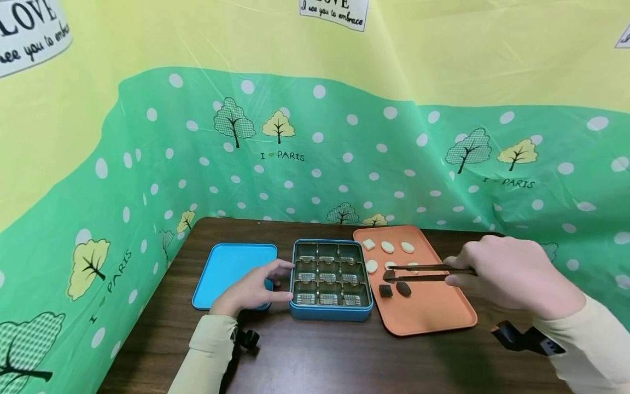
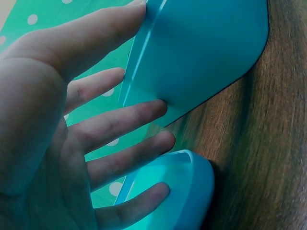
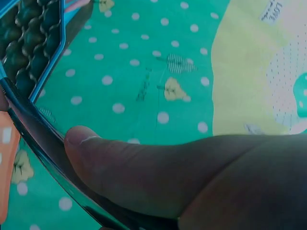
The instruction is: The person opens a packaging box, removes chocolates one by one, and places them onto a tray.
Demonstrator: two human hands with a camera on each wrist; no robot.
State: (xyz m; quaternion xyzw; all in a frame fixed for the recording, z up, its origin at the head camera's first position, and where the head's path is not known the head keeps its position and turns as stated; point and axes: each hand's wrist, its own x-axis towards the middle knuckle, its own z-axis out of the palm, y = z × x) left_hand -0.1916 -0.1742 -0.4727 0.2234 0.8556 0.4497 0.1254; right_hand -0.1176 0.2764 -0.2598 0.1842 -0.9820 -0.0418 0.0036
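Observation:
My right hand [image 1: 512,273] grips dark, two-armed tongs [image 1: 425,267], its thumb along them in the right wrist view. Their tips are at a dark brown, chocolate-like piece [image 1: 389,275] on the orange tray [image 1: 428,312]; whether they pinch it I cannot tell. A dark square piece [image 1: 385,291] and a dark oval piece [image 1: 403,289] lie just nearer. My left hand [image 1: 256,287] has its fingers extended, thumb and fingertips against the left side of a blue box [image 1: 331,312]. In the box sits a divided insert [image 1: 328,272] with several compartments, no pieces visible in them.
Several white pieces, among them a square [image 1: 368,244] and an oval [image 1: 407,247], lie on the tray's far half. Behind my left hand is a blue lid [image 1: 236,268], lying flat on the brown wooden table [image 1: 305,355]. A patterned green and yellow cloth [image 1: 344,164] hangs behind the table.

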